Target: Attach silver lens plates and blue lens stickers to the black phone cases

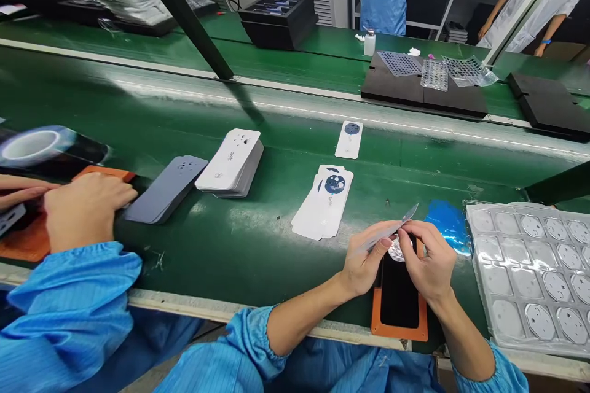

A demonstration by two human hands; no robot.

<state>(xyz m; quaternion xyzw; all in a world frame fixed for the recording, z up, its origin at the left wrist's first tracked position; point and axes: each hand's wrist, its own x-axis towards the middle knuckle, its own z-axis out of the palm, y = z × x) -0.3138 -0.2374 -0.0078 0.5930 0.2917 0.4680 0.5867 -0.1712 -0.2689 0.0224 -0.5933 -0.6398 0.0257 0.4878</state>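
Tilted on edge in my left hand (366, 261) is a thin, pale phone back panel (385, 234), gripped between thumb and fingers. My right hand (428, 255) is closed in a pinch by the panel's edge, at a small round patterned piece (396, 250); the exact contact is partly hidden. Beneath both hands lies an orange frame (400, 330) with a black inner surface (400, 295). Just beyond the right hand is a crumpled blue film (447, 224). Ahead, white panels (318, 212) with dark round camera areas overlap on the green bench, and one single panel (349, 139) lies farther off.
A clear tray (511, 276) of round white pieces is at the right. Stacked white panels (230, 163) and grey panels (168, 190) lie left of centre, near a co-worker's hand (83, 206). Black foam blocks (424, 95) and a slanted post (184, 18) stand behind.
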